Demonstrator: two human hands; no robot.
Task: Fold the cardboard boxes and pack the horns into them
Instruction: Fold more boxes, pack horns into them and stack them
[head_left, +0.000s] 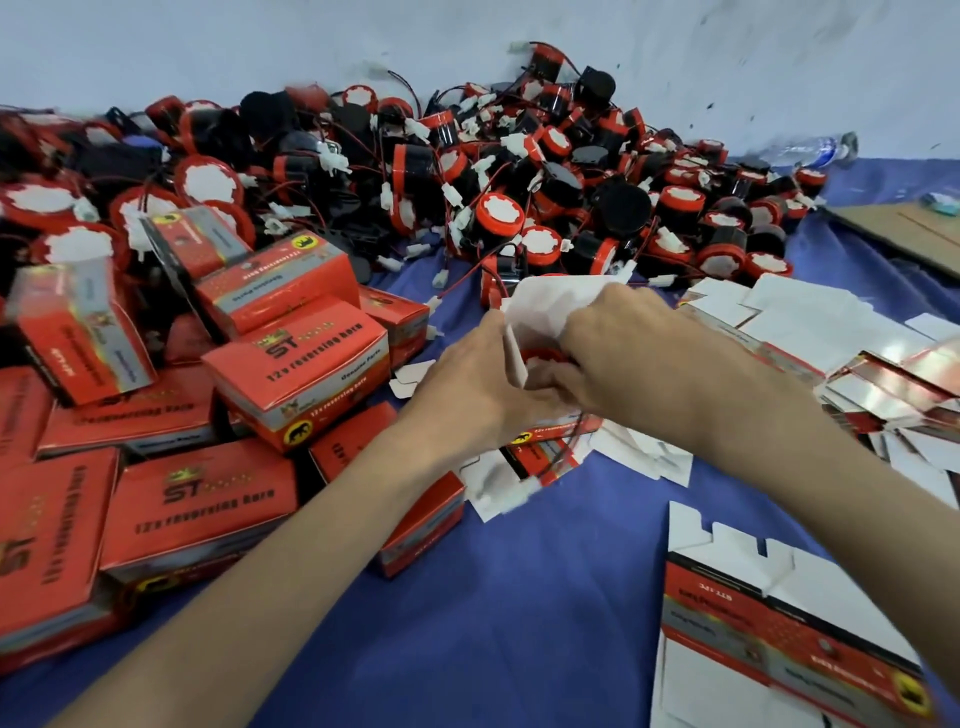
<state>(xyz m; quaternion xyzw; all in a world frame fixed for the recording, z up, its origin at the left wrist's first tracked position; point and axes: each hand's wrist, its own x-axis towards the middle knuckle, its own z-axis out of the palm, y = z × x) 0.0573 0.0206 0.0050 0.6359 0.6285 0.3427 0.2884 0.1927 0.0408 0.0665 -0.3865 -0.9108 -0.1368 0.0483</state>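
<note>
Head view, centre of frame: my left hand (478, 384) grips the side of an open box (540, 306), white flaps up. My right hand (618, 358) has its grip curled on a red horn (543, 358) seated in the mouth. Step in hand, I judge: packing. Next: tuck the wires (566, 441), close flaps. Loose horns (498, 208) heaped upper centre; packed boxes (296, 369) left.

Two bare hands (467, 384); about ten folded red cardboard boxes (306, 364); red-and-black round horns (498, 208) lay piled beyond counting.
</note>
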